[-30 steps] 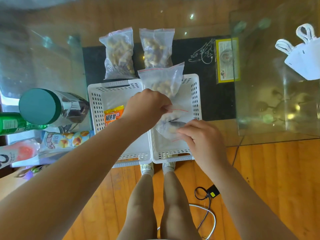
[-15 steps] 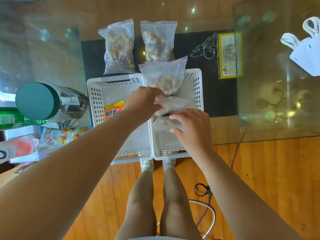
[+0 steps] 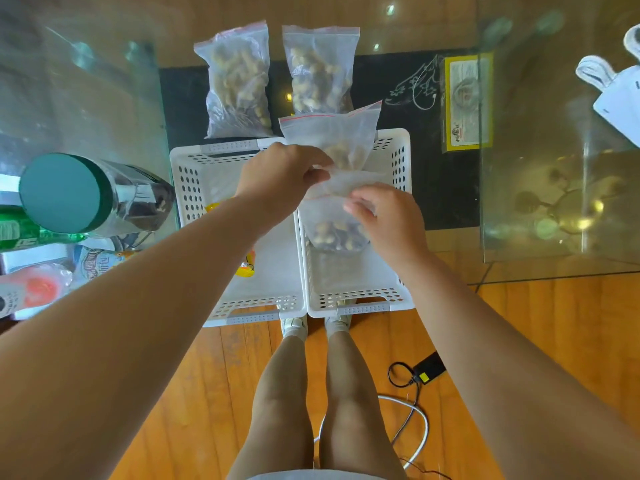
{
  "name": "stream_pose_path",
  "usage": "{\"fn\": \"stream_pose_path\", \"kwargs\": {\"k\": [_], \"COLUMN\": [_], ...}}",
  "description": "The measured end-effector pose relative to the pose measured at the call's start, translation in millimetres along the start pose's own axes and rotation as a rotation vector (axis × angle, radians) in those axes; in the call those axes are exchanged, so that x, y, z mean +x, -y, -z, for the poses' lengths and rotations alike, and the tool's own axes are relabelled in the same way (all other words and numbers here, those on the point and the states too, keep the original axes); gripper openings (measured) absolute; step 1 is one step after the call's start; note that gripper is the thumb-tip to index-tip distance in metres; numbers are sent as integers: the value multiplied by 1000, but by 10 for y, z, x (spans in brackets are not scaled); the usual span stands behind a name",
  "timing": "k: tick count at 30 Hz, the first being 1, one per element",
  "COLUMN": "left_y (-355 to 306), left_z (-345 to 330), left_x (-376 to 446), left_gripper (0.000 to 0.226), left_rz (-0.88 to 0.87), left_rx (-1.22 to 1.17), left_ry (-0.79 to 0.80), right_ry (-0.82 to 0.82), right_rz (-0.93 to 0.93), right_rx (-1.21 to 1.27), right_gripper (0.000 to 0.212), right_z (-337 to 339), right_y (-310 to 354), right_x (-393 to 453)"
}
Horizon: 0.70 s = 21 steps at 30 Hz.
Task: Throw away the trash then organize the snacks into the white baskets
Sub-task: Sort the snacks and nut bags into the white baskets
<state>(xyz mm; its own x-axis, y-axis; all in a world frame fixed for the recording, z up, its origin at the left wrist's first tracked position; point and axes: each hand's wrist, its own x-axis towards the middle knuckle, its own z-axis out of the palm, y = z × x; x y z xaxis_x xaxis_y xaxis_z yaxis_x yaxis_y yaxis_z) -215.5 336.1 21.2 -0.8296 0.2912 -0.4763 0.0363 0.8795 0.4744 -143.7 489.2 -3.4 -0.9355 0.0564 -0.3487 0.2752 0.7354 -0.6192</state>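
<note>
While standing at the near edge of the glass table (image 3: 104, 98), holding a clear bag of nuts (image 3: 332, 233) by its top, inside the right basket (image 3: 398, 299) and low over its middle. Pinching the left side of the bag's mouth with the left hand (image 3: 284, 178), fingers curled. Pinching the right side with the right hand (image 3: 384, 216), likely holding the bag upright and letting the nuts sag to the bottom for a tidy landing. Probably aiming for the near half, leaving the far end to a second bag (image 3: 339, 133) leaning at the far wall. Leaving two more bags (image 3: 239, 84) lying just beyond the baskets' far rims, not yet sorted. Setting an orange packet (image 3: 246, 268) apart in the left basket (image 3: 187, 188), seemingly sorting by kind.
</note>
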Motion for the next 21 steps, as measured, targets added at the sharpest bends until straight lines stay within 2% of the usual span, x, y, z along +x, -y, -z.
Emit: {"fn": "stream_pose_path", "kwargs": {"k": [2, 5, 9, 10, 12, 16, 21], "left_y": [38, 135, 283, 302, 322, 292, 221], "left_z": [26, 34, -78, -103, -133, -150, -118], "left_x": [-16, -61, -118, -127, -134, -85, -14], "left_gripper": [25, 30, 19, 17, 16, 20, 35], "left_rz": [23, 42, 153, 186, 228, 239, 283], "left_rx": [-94, -211, -488, -536, -590, -635, -808], "left_ry": [8, 62, 0, -29, -73, -112, -56], "right_ry": [-34, -117, -411, -408, -283, -99, 24], "right_rz": [-24, 49, 284, 371, 460, 346, 269], "right_rx": [13, -5, -206, -229, -283, -444, -531], "right_gripper": [21, 19, 30, 33, 41, 66, 69], "right_z": [-2, 32, -23, -71, -198, -428, -539], "right_y": [12, 65, 57, 56, 62, 7, -107], "right_x": [-4, -134, -446, -511, -572, -413, -101]}}
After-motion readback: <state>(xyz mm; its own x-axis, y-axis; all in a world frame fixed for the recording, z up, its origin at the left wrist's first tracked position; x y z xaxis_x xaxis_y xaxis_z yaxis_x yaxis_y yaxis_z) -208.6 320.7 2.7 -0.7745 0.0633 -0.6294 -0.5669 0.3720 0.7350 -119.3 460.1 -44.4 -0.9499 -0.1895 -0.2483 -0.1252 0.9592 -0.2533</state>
